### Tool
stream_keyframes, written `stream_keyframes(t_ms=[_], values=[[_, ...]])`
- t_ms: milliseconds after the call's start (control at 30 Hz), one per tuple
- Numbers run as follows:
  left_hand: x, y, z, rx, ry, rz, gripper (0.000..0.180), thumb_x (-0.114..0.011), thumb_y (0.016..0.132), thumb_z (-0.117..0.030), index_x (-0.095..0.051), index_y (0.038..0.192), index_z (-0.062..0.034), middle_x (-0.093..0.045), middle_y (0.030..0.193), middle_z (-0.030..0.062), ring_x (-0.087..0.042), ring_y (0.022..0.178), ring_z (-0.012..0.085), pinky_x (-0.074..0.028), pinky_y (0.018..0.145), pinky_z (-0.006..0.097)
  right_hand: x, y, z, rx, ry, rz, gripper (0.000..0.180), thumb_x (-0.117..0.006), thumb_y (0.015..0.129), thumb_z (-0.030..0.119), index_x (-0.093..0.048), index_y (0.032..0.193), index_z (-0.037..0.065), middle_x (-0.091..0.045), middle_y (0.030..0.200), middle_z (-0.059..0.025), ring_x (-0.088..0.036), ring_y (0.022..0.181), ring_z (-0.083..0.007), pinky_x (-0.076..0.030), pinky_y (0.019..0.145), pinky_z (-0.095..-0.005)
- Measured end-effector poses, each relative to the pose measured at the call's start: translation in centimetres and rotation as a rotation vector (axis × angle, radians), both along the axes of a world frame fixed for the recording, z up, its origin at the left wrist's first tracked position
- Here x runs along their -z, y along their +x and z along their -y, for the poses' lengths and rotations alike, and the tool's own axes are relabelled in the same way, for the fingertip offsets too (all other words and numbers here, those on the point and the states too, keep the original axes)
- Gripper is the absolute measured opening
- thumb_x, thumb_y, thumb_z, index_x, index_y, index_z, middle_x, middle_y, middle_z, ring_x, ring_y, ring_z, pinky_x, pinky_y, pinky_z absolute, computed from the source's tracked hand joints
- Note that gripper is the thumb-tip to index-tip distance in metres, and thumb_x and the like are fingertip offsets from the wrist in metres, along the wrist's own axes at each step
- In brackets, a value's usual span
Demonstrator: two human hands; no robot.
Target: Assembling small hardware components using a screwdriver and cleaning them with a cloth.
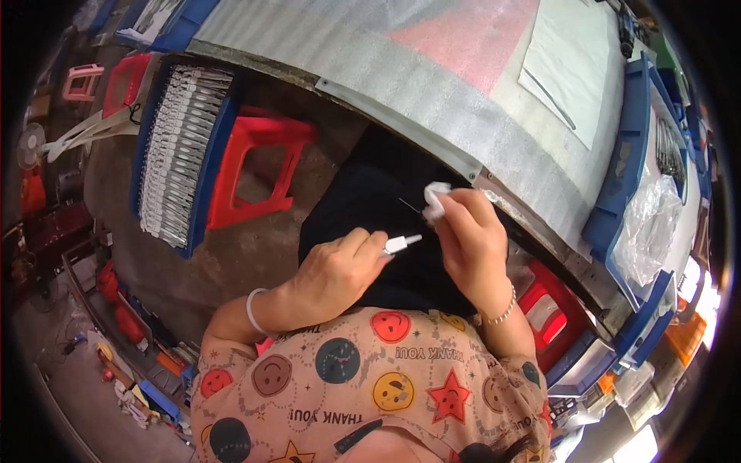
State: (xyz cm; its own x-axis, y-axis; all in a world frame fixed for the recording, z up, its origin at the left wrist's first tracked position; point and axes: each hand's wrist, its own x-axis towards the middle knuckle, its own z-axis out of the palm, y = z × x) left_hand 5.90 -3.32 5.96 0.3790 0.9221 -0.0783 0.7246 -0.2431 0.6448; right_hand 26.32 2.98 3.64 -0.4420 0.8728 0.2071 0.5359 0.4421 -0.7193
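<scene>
Left hand (343,270) is clamping a white part (400,245) between thumb and fingers; its narrow tip is pointing toward the other hand. Right hand (471,239) is pinching a crumpled white wad (434,202) at its fingertips. A thin dark pin (409,205) is projecting leftward beside the wad; cannot tell whether the right fingers are gripping it. The hands are hovering near each other but apart, over a dark lap (340,193); part and wad are not touching.

Well left of the left hand, a blue bin (218,150) is holding stacked white pieces (177,150); a red stool (270,130) is standing between bin and hands. Ahead of both hands, the table (340,54) is bearing a pale sheet (571,54), with a slim rod (552,99) lying on it. Right of the right hand, a blue tray (620,174) is carrying a clear bag (650,231).
</scene>
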Motion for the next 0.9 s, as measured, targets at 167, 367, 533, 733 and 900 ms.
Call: stream_keyframes(t_ms=[167, 367, 533, 733, 900], values=[[2.1, -0.5, -0.6, -0.114, -0.645, 0.663, 0.015, -0.056, 0.094, -0.011, -0.063, 0.098, 0.0021, -0.059, 0.074, 0.0088, -0.056, 0.057, 0.016, -0.042, 0.051, 0.028, 0.3, -0.6, 1.8, -0.221, 0.127, -0.054, 0.032, -0.066, 0.071, -0.007, -0.066, 0.102, -0.001, -0.06, 0.094, -0.0161, -0.059, 0.075, -0.0286, -0.049, 0.064, -0.0347], [2.5, -1.1, -1.0, -0.414, -1.537, 1.15, 0.024, -0.046, 0.102, -0.018, -0.062, 0.105, -0.0003, -0.051, 0.07, -0.0005, -0.035, 0.047, 0.0027, -0.025, 0.041, 0.019, -1.7, -0.2, 2.4, -0.384, 0.159, -0.048, 0.037, -0.064, 0.068, -0.004, -0.066, 0.105, -0.002, -0.062, 0.102, -0.0165, -0.061, 0.078, -0.0276, -0.052, 0.07, -0.0339], [1.5, -0.7, -0.8, -0.166, -1.014, 0.694, 0.022, -0.05, 0.099, -0.016, -0.062, 0.101, 0.0023, -0.057, 0.072, 0.005, -0.052, 0.055, 0.011, -0.039, 0.046, 0.025, -1.1, 1.1, 0.9, -0.004, -0.003, -0.012, 0.032, -0.065, 0.074, -0.006, -0.067, 0.105, 0.002, -0.06, 0.094, -0.0136, -0.061, 0.076, -0.0282, -0.052, 0.065, -0.0354], [1.0, -0.2, -0.8, 0.077, 0.168, -0.022, 0.028, -0.064, 0.081, -0.004, -0.06, 0.106, 0.0059, -0.052, 0.075, 0.0136, -0.059, 0.06, 0.0258, -0.049, 0.053, 0.036, -0.2, 0.6, -0.2, -0.035, -0.018, 0.052, 0.029, -0.061, 0.073, -0.011, -0.064, 0.099, 0.002, -0.059, 0.093, -0.015, -0.06, 0.074, -0.0318, -0.051, 0.062, -0.0363], [0.4, -0.2, -1.3, 0.128, 0.27, -0.031, 0.027, -0.064, 0.081, -0.004, -0.06, 0.106, 0.0066, -0.051, 0.073, 0.0098, -0.057, 0.057, 0.0227, -0.048, 0.051, 0.033, -1.6, -0.7, 1.6, -0.278, 0.087, -0.108, 0.03, -0.065, 0.071, -0.006, -0.062, 0.1, 0.001, -0.059, 0.094, -0.015, -0.061, 0.079, -0.0304, -0.051, 0.067, -0.0383]])
